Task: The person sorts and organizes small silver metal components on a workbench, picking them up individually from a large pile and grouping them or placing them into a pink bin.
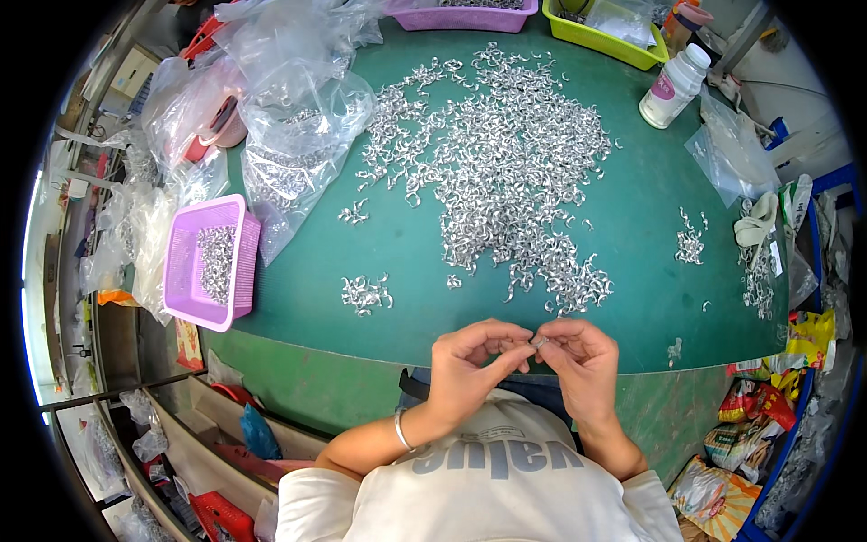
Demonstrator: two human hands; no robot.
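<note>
Together, both hands (462,363) (584,369) pinch a small silvery piece (539,341) between their fingertips, forearms (375,443) angled inward.

The place looked like a small workshop or sorting room, for a green-topped table (650,181) carried a great heap of small, curved metal pieces (515,163) across its middle. More such pieces filled a pink basket (242,271) at the table's left edge, near clear plastic bags (289,163), while a purple tray (461,20) and a lime-green tray (605,47) stood along the far edge. Beyond the right edge, colourful sacks (713,497) crowded the floor space.
</note>
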